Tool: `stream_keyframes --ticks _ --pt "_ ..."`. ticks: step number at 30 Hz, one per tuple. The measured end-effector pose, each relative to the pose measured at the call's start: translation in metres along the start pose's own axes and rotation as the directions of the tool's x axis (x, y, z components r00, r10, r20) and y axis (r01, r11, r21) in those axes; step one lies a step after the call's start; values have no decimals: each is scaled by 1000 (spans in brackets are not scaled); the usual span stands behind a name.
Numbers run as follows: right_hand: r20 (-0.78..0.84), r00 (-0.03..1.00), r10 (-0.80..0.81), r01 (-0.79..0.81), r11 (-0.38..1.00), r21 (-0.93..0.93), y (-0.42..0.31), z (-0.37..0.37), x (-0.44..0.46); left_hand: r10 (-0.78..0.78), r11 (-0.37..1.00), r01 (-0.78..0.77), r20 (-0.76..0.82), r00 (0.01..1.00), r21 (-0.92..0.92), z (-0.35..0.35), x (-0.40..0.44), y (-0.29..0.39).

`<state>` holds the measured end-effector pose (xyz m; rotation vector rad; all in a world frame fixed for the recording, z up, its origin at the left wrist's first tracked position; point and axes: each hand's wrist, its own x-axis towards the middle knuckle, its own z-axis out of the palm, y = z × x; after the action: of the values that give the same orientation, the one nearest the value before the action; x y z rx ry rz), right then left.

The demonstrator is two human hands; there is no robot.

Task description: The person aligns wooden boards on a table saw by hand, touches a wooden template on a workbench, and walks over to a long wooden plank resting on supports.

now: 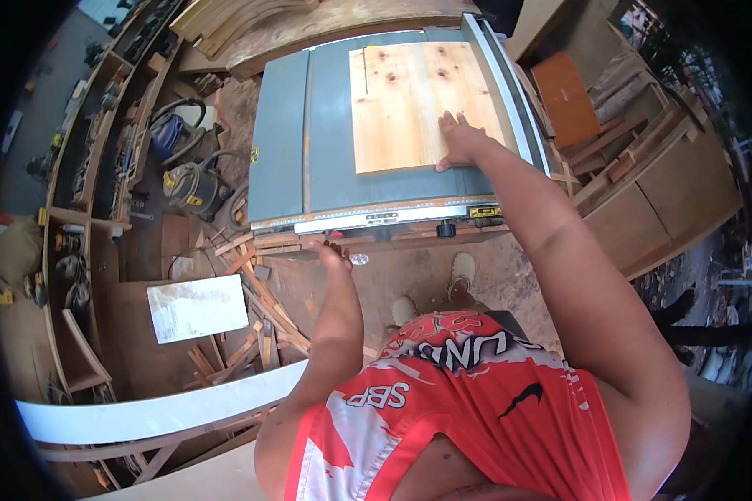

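A pale knotty wooden board (401, 113) lies flat on the grey top of a table saw (280, 138). A dark narrow line runs into the board near its far left corner. My right hand (461, 142) rests on the board's near right part, fingers spread and holding nothing. To the right of the board stands the long metal fence (510, 92). My left hand (334, 253) is low at the saw's front edge, beside a small red part (335, 235) under the front rail (393, 219). Its fingers are apart; whether they touch the red part I cannot tell.
Shop vacuums (196, 190) stand left of the saw. Wood offcuts (263, 313) and a white panel (198, 309) lie at lower left, near shelves (79, 225) of tools. An orange-brown panel (566, 96) and more lumber are on the right. A black knob (446, 228) sticks out in front.
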<state>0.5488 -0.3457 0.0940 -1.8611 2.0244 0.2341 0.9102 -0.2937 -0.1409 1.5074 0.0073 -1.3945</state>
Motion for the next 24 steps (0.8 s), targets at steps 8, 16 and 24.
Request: stream_keyframes --ticks 8,16,24 --pt "-5 1000 3 -4 1000 -8 5 -10 22 -61 995 63 25 998 -80 8 20 -9" --pt "12 1000 -6 6 1000 -14 10 -22 45 -69 991 70 12 998 -118 -12 14 -23" --pt "-100 991 -91 80 991 -103 37 7 116 -59 990 51 58 997 129 -36 -30 -47"
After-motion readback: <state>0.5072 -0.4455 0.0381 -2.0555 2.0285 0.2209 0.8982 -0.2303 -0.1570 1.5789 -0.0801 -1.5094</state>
